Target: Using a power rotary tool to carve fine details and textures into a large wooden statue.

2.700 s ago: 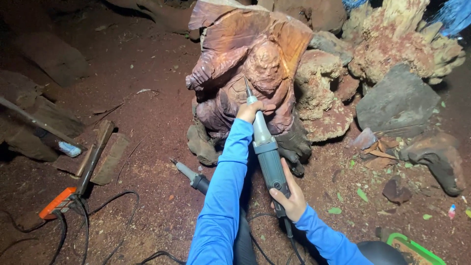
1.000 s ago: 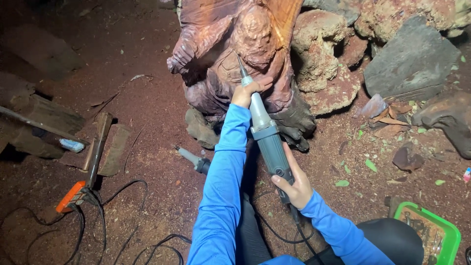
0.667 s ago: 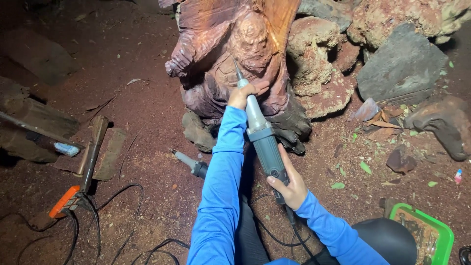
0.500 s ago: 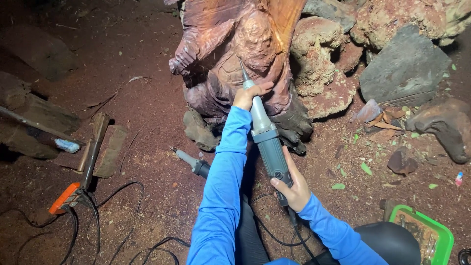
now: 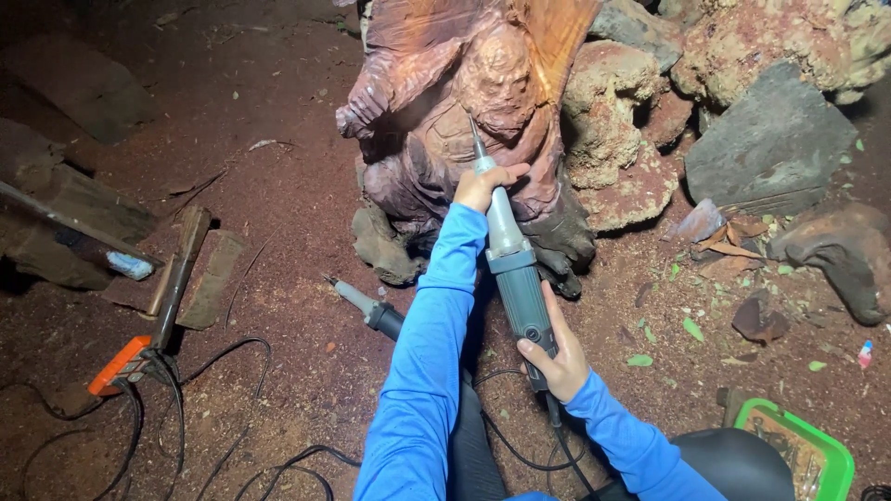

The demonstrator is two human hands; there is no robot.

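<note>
Head view: left hand (image 5: 483, 186) wraps the grinder (image 5: 515, 269) neck, right hand (image 5: 554, 357) grips its body, bit seemingly touching the carving (image 5: 436, 121).

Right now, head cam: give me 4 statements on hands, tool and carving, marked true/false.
1. The right hand grips the rear body of the grey power carver. True.
2. The left hand rests flat on the ground. False: it steadies the tool's front end near the bit.
3. The bit points at the wooden figure carving. True.
4. The green tray sits on top of the carving. False: it is on the ground at lower right.
</note>
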